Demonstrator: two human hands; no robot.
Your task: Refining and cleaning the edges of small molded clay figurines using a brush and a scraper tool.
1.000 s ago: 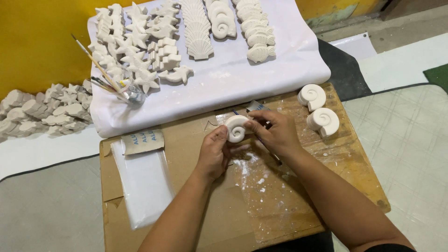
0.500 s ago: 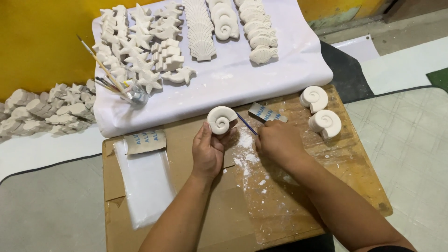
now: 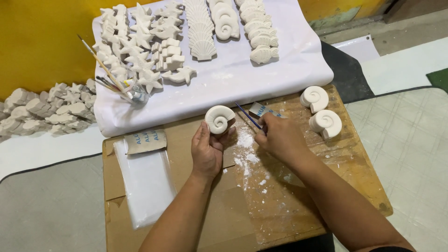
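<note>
Head view: left hand [image 3: 207,149] holds a white plaster spiral shell [image 3: 220,119] at its fingertips, raised a little above the cardboard sheet [image 3: 186,219] that covers the desk [image 3: 364,186], the spiral face turned up to the camera. Right hand [image 3: 280,137] is closed around a thin blue-handled tool [image 3: 248,115], whose point aims toward the shell but is apart from it for now. White dust and crumbs [image 3: 245,140] lie on the cardboard between the two hands. Just beside the right hand are a small paper strip [image 3: 260,110] and two more spiral shells [image 3: 319,112], one behind the other. A folded clear plastic sheet [image 3: 144,182] with a paper label lies at the left side of the cardboard.

Behind, on a white cloth [image 3: 261,79], many plaster figures [image 3: 154,42] stand in rows: starfish, scallop shells, fish. A small jar with brushes [image 3: 133,93] stands at its left edge.

To do this step well, in my judgement, the left hand should grip the shell by its edges only, firm but not pressing, because plaster chips easily. The tool should touch with light, short strokes along the spiral groove, and the work should be kept over the cardboard so the dust falls there.
</note>
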